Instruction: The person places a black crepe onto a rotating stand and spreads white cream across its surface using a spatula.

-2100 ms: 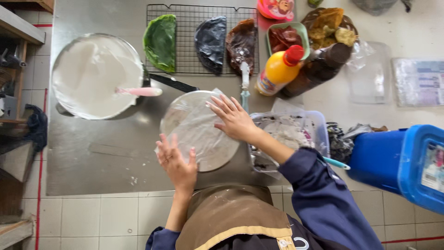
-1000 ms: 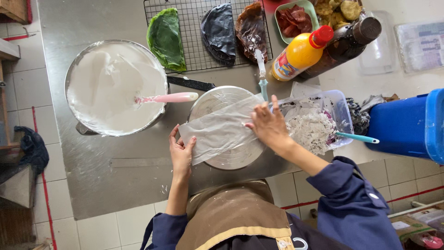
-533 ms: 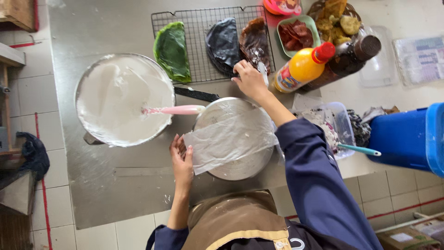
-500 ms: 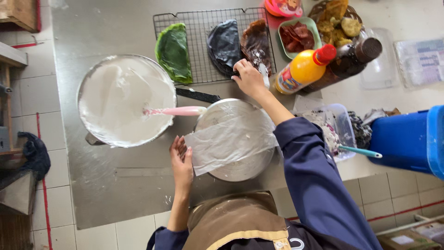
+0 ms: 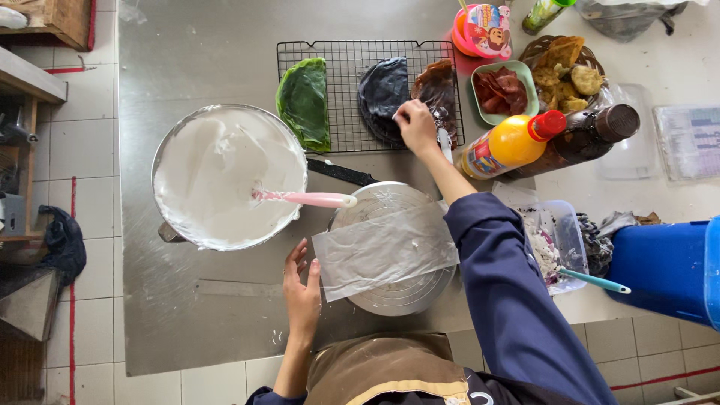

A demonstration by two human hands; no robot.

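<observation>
Right hand (image 5: 416,124) reached over the wire rack (image 5: 345,52), fingers pinched on the brown crepe (image 5: 437,84); left hand (image 5: 301,289), fingers spread, pressed the thin sheet (image 5: 382,251) on the round tray (image 5: 397,296).

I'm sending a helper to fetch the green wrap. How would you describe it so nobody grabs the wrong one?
Find the black wire rack at the far side of the steel table. Three folded wraps lie on it; take the leftmost. It alone is bright green; the others are dark blue-black and brown.

green crepe (image 5: 304,101), yellow bottle (image 5: 504,144), blue bin (image 5: 667,270)
</observation>
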